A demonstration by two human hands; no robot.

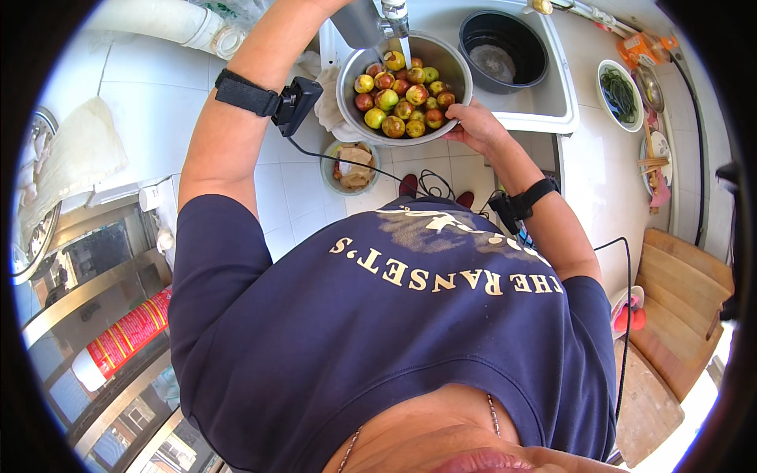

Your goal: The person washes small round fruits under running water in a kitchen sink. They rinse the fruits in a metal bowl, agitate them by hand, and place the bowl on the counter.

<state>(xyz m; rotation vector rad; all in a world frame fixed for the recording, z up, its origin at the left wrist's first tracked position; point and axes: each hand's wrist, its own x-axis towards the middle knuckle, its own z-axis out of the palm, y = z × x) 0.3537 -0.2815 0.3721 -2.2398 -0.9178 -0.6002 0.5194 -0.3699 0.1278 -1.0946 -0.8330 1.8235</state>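
My right hand (478, 125) grips the near right rim of a stainless steel bowl (458, 65), its thumb on the rim and its fingers beneath. Inside lie several red, green and yellow jujubes (387, 99). Water (406, 53) runs into the bowl from a faucet (395, 16) with a grey attachment (356, 23) beside it. My left forearm reaches up past the top edge of the picture near the faucet, so that hand is out of view. The bowl is over the near left part of a white sink (538, 115).
A dark pot (502, 52) stands in the sink. On the right counter are a white bowl of green vegetables (618, 94) and wooden cutting boards (680, 295). Below the steel bowl, a waste bin (350, 168) stands on the floor. A black cable (355, 163) hangs from my left arm strap.
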